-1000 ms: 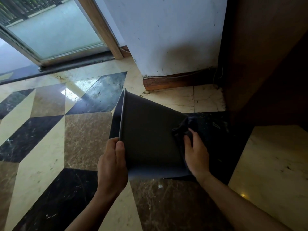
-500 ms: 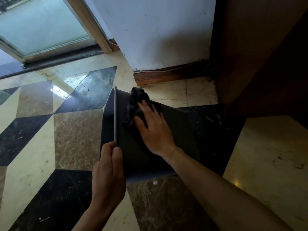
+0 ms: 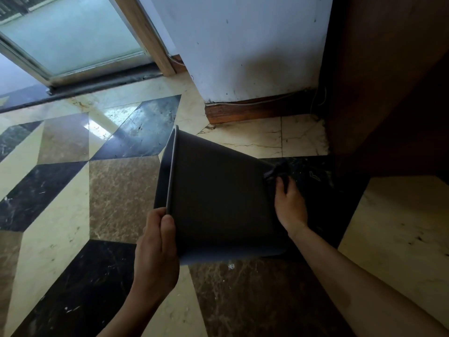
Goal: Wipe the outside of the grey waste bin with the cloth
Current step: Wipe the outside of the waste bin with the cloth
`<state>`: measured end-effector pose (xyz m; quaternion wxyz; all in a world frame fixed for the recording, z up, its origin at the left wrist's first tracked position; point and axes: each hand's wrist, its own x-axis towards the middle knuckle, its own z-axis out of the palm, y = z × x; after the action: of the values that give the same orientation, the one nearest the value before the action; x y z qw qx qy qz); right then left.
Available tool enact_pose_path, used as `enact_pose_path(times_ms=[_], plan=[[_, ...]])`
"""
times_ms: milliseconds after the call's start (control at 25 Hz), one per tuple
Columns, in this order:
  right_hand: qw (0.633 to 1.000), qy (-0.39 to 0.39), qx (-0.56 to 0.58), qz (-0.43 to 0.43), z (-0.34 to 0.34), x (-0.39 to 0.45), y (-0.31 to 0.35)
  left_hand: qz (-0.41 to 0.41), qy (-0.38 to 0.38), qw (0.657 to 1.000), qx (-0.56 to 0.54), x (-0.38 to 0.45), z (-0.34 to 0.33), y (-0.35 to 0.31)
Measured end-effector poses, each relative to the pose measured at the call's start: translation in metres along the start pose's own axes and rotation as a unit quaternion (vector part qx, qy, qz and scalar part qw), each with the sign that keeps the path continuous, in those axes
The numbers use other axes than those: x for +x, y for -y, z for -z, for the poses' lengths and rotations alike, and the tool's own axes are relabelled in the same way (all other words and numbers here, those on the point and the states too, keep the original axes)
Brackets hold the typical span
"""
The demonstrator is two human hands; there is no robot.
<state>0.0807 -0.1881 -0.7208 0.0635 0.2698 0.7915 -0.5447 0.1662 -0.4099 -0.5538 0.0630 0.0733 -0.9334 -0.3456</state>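
Head view: your left hand grips the rim of the grey waste bin, thumb and fingers pinched over the edge nearest you. That bin is tipped on its side over the patterned marble floor, open mouth away from the dark wooden cabinet, base toward it. Your right hand sits at the bin's base end, fingers curled onto the dark cloth, pressing it against the bin's outer wall at the far base corner. Cloth is bunched, partly hidden by your fingers. Beyond the bin: wooden skirting under the white wall; glass door further off on the bin's mouth side
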Motion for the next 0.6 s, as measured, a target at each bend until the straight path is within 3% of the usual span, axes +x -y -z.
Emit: enact_pose_path(times_ms=[120,240,360,600], plan=[[0.999,-0.008,0.012,-0.052,0.004,-0.025,-0.024,0.076,0.044,0.994,-0.065,0.014,0.004,-0.002],[0.999,-0.029,0.001,-0.023,0.002,-0.037,-0.028,0.145,0.094,0.981,-0.086,0.047,0.009,-0.011],[0.999,-0.039,-0.007,-0.015,0.003,-0.037,-0.025,0.156,0.112,0.980,-0.053,0.108,0.004,-0.030],[0.998,-0.047,-0.040,-0.005,0.005,-0.036,-0.024,0.232,0.016,0.972,0.032,0.212,-0.032,-0.064]])
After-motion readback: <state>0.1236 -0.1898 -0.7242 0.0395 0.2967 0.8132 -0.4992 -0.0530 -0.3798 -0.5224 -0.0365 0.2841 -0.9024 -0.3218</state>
